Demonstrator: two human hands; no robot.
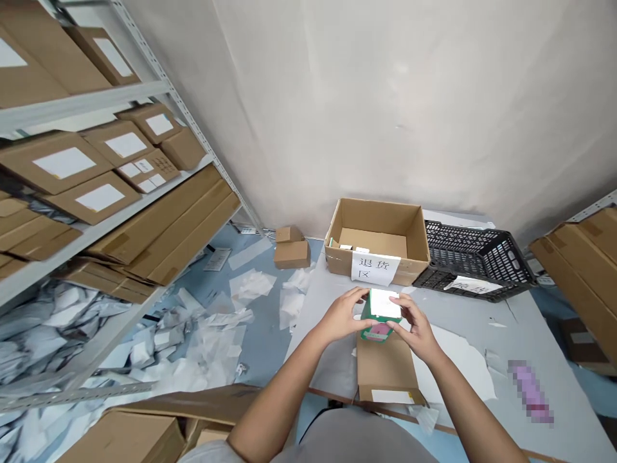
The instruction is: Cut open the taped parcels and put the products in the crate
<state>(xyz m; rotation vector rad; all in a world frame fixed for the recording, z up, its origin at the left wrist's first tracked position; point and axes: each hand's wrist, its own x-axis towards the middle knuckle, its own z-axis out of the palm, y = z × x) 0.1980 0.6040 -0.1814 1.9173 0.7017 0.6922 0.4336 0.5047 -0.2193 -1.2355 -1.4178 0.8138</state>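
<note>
The open carton (376, 238) stands at the back of the table (482, 321), near the wall (385, 96), with a plastic crate (475, 257) just to its right. In front of it, the left hand (342, 315) and right hand (417, 331) hold a small box (380, 315) above a flat carton (385, 366). To its left, two small cartons (291, 247) sit stacked on the floor (263, 347), and farther left stand shelves (81, 106) bearing boxes (53, 161).

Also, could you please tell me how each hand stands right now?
Left hand: closed, holding a green-and-white carton.
Right hand: closed, holding the same carton.
</note>
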